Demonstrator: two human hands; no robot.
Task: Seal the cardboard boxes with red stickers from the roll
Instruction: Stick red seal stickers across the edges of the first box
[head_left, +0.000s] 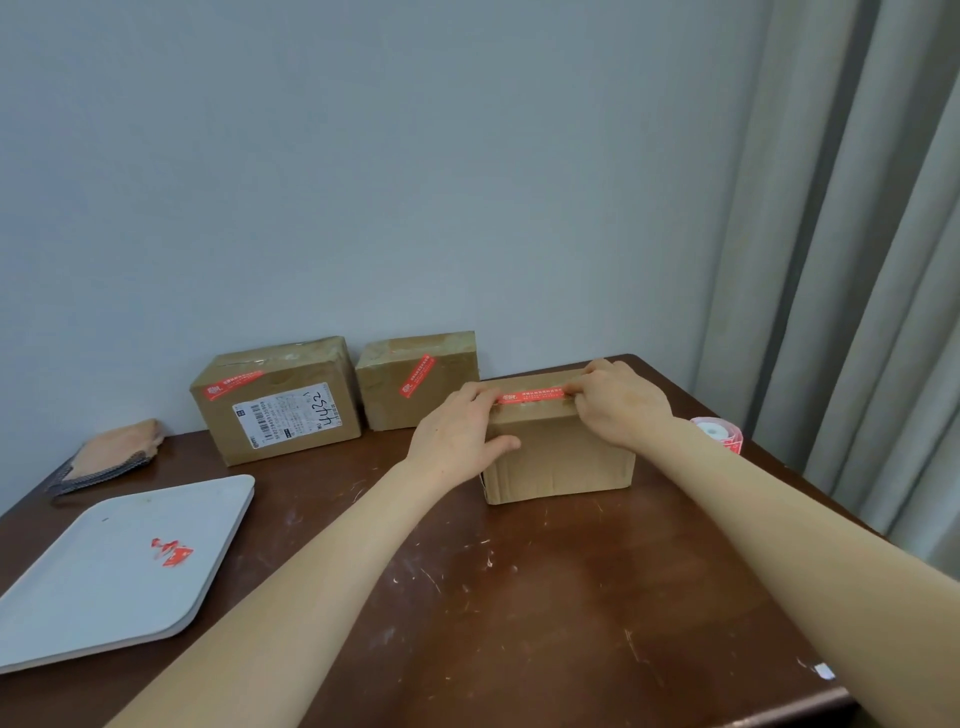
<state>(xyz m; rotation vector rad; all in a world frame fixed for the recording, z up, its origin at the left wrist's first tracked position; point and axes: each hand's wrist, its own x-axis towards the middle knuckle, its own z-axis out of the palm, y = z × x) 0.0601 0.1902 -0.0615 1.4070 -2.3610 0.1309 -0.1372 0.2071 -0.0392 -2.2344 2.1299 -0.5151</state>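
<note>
Fingers (479, 396) of the left hand (457, 436) curl over the top of the cardboard box (561, 462), thumb on its near face, while the right hand (618, 405) pinches the red sticker (530, 397) there.

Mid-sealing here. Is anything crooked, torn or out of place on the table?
The red sticker on the smaller back box runs diagonally across its face. Red scraps lie on the white tray. The new sticker, pinched by the right hand while the left hand grips the front box, lies straight along its top edge.
</note>
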